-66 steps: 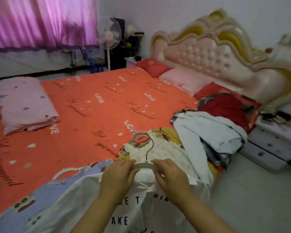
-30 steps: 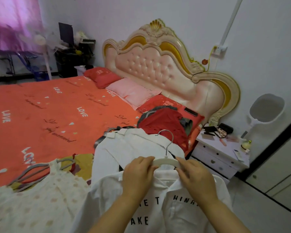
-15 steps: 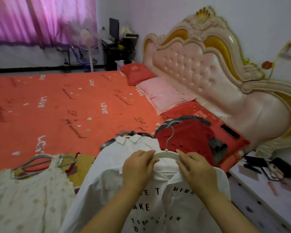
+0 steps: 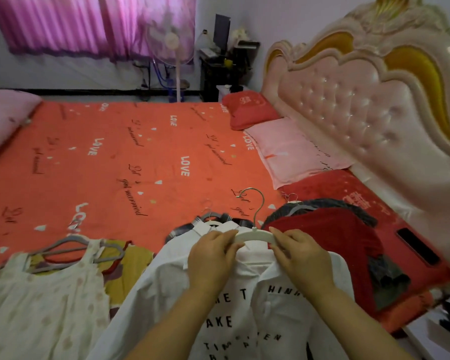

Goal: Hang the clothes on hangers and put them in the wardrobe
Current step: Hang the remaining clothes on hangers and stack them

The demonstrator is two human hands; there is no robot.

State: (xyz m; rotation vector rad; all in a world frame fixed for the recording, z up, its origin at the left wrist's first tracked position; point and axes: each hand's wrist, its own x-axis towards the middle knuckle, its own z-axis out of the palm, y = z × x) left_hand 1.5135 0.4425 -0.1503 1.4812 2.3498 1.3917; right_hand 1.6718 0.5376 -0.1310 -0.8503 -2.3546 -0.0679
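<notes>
One wide-angle camera rides on the person's head and looks forward and down across the bed from its near edge. The view is close to the work: the left hand and right hand reach in from the bottom edge and grip a hanger low and just right of centre. The headboard runs up the right side, bowed by the lens. The curtain and fan lie far off along the top.
</notes>
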